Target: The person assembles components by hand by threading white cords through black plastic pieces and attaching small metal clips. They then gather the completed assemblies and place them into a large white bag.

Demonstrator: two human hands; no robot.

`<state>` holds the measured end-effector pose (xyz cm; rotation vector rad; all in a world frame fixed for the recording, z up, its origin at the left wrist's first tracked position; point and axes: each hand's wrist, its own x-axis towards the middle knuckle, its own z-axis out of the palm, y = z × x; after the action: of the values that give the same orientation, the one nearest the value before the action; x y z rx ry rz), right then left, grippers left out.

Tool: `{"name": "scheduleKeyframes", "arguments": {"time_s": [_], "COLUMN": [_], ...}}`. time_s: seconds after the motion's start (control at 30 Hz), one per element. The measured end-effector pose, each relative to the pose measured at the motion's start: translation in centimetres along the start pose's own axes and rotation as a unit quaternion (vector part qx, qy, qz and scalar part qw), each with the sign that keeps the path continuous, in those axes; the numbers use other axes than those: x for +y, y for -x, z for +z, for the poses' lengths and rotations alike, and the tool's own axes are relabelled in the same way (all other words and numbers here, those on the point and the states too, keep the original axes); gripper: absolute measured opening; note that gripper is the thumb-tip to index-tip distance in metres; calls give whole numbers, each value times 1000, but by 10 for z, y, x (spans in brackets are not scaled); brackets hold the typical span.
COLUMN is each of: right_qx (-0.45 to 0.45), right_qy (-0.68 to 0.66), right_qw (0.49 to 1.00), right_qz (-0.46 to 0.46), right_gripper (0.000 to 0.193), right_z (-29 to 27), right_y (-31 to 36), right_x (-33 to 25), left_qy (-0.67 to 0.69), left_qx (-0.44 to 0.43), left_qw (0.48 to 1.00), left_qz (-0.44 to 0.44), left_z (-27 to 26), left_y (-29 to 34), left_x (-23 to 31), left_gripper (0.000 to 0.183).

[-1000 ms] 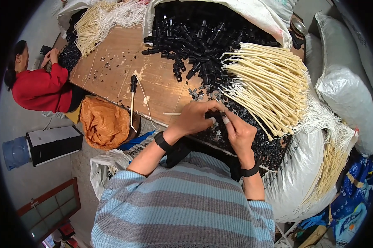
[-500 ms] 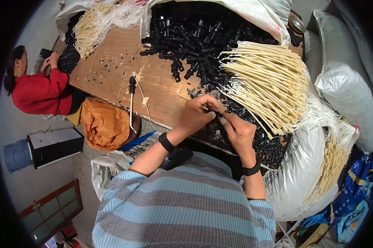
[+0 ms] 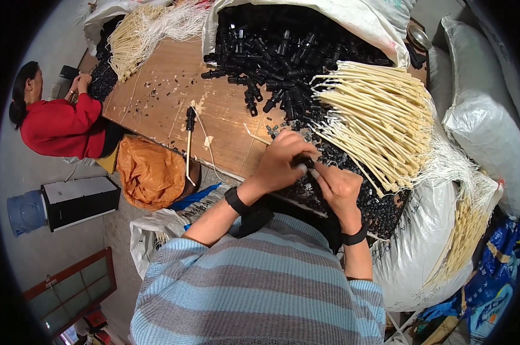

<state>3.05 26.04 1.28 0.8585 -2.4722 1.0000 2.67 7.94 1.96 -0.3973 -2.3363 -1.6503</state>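
My left hand [image 3: 280,164] is closed around a black plastic fitting [image 3: 303,161]. A cream-coloured tube [image 3: 257,135] sticks out past that hand's far left side, and its other end is hidden by the fingers. My right hand [image 3: 340,188] pinches at the near end of the same fitting, thumb and forefinger pressed together; any small part between them is too small to make out. Beneath both hands lie many tiny black pieces [image 3: 381,210]. To the left, a finished-looking piece, a black fitting [image 3: 190,118] on a cream tube [image 3: 188,150], rests at the table edge.
A white sack [image 3: 375,29] spills black fittings [image 3: 288,75] over the wooden table [image 3: 225,109]. Cream tubes with white strings [image 3: 381,123] lie bundled at right. Full sacks [image 3: 483,103] stand beyond. At left are an orange bag [image 3: 150,172] and a person in red [image 3: 64,123].
The black fitting between my hands has come into plainer sight as the fingers shifted. Both hands stay close together. The whole view has moved slightly.
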Motion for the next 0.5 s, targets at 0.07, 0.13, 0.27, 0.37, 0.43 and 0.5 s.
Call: {"name": "scheduleKeyframes", "arguments": {"time_s": [0.07, 0.13, 0.27, 0.37, 0.43, 0.5], "right_qx": [3, 7, 41, -33, -27, -22], "right_qy": [-23, -19, -39, 44, 46, 48], "right_qw": [1000, 1000, 998, 997, 998, 999], "right_qz": [-15, -10, 12, 50, 25, -2], "right_gripper": [9, 9, 12, 14, 16, 18], "right_z": [-5, -7, -3, -12, -9, -7], "right_y": [-1, -2, -1, -6, -4, -4], "right_x": [1, 3, 3, -8, -2, 0], "left_qy": [-87, -49, -31, -36, -70, -79], "left_qx": [-5, -187, -172, -170, -184, -118], "left_qw": [990, 981, 984, 985, 979, 990], "left_qz": [109, -25, -14, -4, -53, 3], "left_z": [-4, -10, -10, -11, -10, -4], "left_y": [-1, 10, 11, 8, 7, 4], "left_x": [1, -14, -18, -15, -5, -5], "left_gripper": [38, 43, 44, 46, 45, 43]}}
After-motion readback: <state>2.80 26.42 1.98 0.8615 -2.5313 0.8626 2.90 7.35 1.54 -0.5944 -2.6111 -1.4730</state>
